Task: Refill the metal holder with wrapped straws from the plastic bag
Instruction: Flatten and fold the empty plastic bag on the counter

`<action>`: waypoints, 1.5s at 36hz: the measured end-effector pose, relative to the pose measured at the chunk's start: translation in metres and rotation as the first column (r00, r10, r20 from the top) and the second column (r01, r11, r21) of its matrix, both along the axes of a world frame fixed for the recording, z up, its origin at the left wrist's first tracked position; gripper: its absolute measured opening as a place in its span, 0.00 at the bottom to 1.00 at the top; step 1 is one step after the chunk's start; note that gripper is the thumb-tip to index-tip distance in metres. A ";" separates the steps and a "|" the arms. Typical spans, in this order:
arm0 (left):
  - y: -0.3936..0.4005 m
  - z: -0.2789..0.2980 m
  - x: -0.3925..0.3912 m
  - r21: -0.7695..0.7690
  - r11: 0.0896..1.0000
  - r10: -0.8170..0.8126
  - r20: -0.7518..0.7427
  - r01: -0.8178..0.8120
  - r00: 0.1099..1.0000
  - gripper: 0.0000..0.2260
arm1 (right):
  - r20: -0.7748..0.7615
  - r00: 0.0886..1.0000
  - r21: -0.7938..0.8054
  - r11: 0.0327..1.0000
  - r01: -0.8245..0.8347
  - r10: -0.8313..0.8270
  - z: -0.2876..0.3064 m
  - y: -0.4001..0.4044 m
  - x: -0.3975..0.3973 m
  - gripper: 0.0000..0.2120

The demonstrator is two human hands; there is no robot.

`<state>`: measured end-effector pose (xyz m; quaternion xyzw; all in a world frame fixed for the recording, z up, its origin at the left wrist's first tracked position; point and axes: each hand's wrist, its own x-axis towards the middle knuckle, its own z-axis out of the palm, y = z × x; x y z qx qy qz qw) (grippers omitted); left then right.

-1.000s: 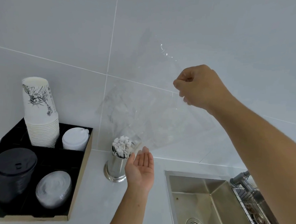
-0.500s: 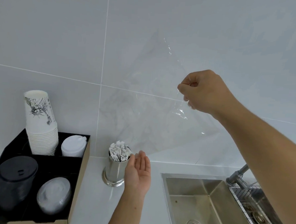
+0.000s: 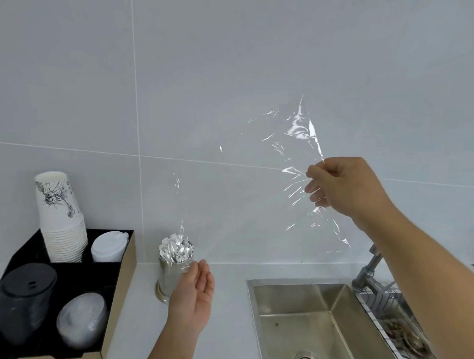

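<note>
Up high, the right hand [image 3: 345,187] pinches the clear plastic bag [image 3: 299,166], barely visible against the wall. Left hand [image 3: 194,295] lies flat-open, touching the metal holder [image 3: 167,274] of wrapped straws [image 3: 176,249].

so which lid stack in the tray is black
The front-left stack of lids, nearest the camera; the stack beside it is clear and the back one white.

Straws [image 3: 176,249] in holder [image 3: 170,275]; sink [image 3: 299,324] right
</note>
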<state>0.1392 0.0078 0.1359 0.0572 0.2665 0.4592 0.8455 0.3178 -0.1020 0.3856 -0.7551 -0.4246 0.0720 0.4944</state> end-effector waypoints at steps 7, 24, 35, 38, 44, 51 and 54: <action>-0.030 0.006 -0.010 0.085 0.995 0.054 -0.082 -0.047 0.995 0.04 | -0.194 0.980 0.079 0.996 -0.037 0.052 -0.032 -0.052 0.026 0.07; -0.099 -0.029 -0.086 0.152 0.986 0.129 -0.414 -0.071 0.901 0.05 | -0.628 0.768 0.009 0.988 -0.154 0.125 -0.143 -0.124 0.035 0.07; -0.130 -0.064 -0.168 0.018 0.996 0.083 -0.633 -0.093 0.770 0.02 | -0.756 0.651 -0.125 0.961 -0.247 0.070 -0.244 -0.146 0.010 0.08; -0.137 -0.074 -0.184 0.025 0.997 0.067 -0.691 -0.069 0.720 0.04 | -0.737 0.676 -0.181 0.957 -0.226 0.020 -0.267 -0.146 0.001 0.03; -0.147 -0.094 -0.220 0.036 0.997 0.070 -0.797 -0.069 0.599 0.06 | -0.733 0.680 -0.272 0.928 -0.255 -0.029 -0.307 -0.144 -0.030 0.01; -0.143 -0.110 -0.271 0.047 0.998 0.063 -0.848 -0.044 0.527 0.08 | -0.786 0.615 -0.269 0.930 -0.249 -0.063 -0.346 -0.133 -0.077 0.04; -0.139 -0.117 -0.299 0.033 0.999 0.046 -0.862 -0.036 0.505 0.09 | -0.785 0.615 -0.300 0.913 -0.275 -0.073 -0.358 -0.125 -0.100 0.04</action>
